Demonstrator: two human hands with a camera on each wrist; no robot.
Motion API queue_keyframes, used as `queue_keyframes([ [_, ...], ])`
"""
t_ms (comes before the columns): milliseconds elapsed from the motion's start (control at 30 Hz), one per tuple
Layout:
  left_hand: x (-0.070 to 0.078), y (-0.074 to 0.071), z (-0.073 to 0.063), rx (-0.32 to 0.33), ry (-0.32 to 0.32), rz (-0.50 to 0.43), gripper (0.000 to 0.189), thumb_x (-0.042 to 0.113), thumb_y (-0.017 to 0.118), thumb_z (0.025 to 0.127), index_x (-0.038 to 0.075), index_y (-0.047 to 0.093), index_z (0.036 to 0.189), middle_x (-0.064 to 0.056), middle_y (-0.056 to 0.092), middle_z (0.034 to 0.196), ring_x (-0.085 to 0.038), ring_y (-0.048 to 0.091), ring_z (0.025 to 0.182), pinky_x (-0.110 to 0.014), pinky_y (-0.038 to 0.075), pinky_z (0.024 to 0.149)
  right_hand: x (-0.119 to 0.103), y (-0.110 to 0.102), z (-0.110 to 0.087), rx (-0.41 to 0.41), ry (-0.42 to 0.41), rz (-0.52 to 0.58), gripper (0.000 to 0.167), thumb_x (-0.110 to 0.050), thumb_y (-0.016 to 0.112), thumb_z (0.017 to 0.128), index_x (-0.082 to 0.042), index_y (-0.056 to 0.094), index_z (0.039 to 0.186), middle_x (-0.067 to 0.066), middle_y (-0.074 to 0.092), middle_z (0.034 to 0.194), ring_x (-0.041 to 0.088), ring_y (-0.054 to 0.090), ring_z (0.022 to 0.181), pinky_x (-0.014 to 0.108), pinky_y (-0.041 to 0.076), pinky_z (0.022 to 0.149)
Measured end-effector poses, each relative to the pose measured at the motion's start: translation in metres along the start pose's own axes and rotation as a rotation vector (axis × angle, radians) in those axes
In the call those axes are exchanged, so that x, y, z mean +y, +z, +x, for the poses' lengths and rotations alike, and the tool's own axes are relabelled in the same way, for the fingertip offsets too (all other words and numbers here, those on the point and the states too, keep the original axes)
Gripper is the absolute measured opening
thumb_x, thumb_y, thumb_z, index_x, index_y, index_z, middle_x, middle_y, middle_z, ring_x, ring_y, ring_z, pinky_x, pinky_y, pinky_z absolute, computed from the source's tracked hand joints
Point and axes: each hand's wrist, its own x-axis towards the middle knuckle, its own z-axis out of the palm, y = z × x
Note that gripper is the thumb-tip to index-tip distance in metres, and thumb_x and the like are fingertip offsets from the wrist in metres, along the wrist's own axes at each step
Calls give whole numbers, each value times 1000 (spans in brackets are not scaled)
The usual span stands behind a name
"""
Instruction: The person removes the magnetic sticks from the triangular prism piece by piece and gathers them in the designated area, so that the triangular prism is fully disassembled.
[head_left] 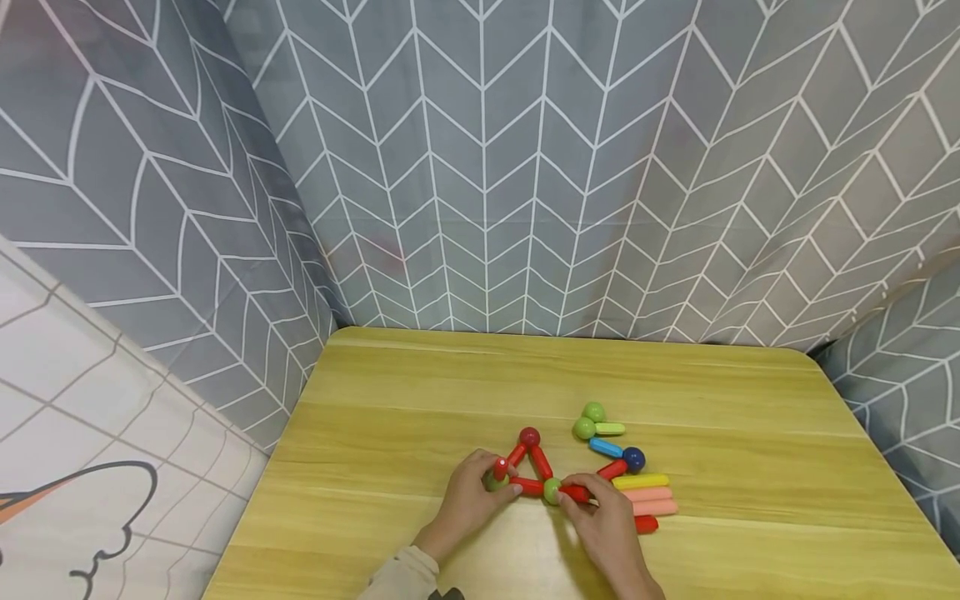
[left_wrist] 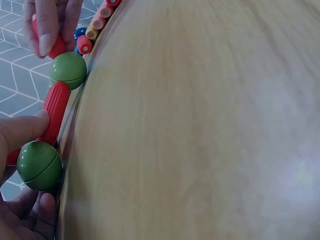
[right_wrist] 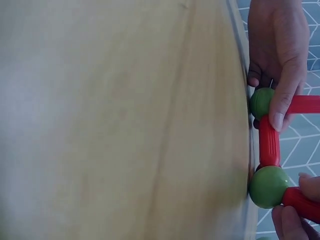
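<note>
A triangle of thick red rods joined by balls lies on the wooden table, with a red ball (head_left: 529, 437) at its far corner. My left hand (head_left: 471, 493) grips the near left corner around a green ball (left_wrist: 39, 165), its thumb resting on the near red rod (left_wrist: 55, 112). From that ball another red rod (head_left: 501, 468) stands up. At the near right corner is a second green ball (right_wrist: 269, 187). My right hand (head_left: 604, 521) pinches a red rod (right_wrist: 301, 204) whose end meets this ball, pointing away to the right.
Right of the triangle lie a dark blue ball (head_left: 633, 459) with a blue rod (head_left: 606, 447), a yellow rod (head_left: 641, 481), pink rods (head_left: 649, 501) and a red rod (head_left: 647, 524). Two green balls (head_left: 585, 428) and a lime rod (head_left: 610, 429) sit farther back. A patterned curtain (head_left: 480, 167) hangs behind the table (head_left: 390, 383).
</note>
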Motion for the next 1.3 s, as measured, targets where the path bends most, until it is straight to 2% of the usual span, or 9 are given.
queue_keyframes([
  [267, 0, -1, 0, -1, 0, -5, 14, 26, 82, 82, 23, 73, 93, 5, 65, 101, -5, 49, 84, -19, 39, 71, 6, 1, -3, 11, 43, -59, 20, -11, 83, 80, -15, 76, 98, 1, 76, 97, 12, 66, 91, 20, 51, 75],
  [433, -1, -1, 1, 1, 3, 5, 16, 26, 83, 81, 23, 73, 93, 4, 66, 102, -6, 52, 87, -20, 40, 72, 9, 0, -3, -17, 119, -12, 20, -15, 83, 81, -14, 76, 99, 4, 77, 98, 9, 64, 84, 18, 48, 68],
  [567, -2, -1, 2, -3, 3, 6, 15, 27, 82, 82, 24, 72, 92, 5, 66, 102, -7, 53, 89, -21, 41, 74, 11, 0, -2, -37, 174, 42, 21, -13, 83, 81, -12, 75, 100, 7, 76, 100, 8, 65, 82, 17, 50, 63],
  [667, -2, -1, 2, -2, 6, -1, 15, 27, 82, 82, 24, 72, 92, 5, 66, 102, -8, 54, 90, -22, 41, 76, 13, 0, -2, -32, 179, 47, 21, -12, 84, 80, -12, 75, 99, 7, 76, 100, 9, 66, 82, 18, 50, 65],
  [1000, -3, 1, 2, -5, 9, 13, 15, 26, 82, 82, 24, 72, 93, 6, 65, 100, -7, 51, 87, -22, 39, 74, 16, 4, -4, -4, 187, -19, 22, -16, 84, 80, -14, 77, 100, 5, 78, 101, 20, 68, 100, 24, 47, 82],
  [1100, -3, 1, 2, -5, 9, 13, 15, 26, 82, 82, 24, 72, 93, 6, 65, 100, -7, 51, 88, -21, 39, 74, 17, 5, -4, 0, 187, -8, 21, -16, 84, 80, -13, 78, 100, 5, 78, 100, 20, 69, 99, 23, 50, 81],
  [1300, -4, 1, 2, -1, 17, 17, 16, 27, 82, 82, 24, 72, 93, 6, 65, 100, -6, 50, 86, -21, 40, 73, 19, 7, -5, 6, 181, 28, 20, -13, 84, 80, -11, 78, 99, 5, 78, 96, 12, 66, 88, 18, 51, 71],
])
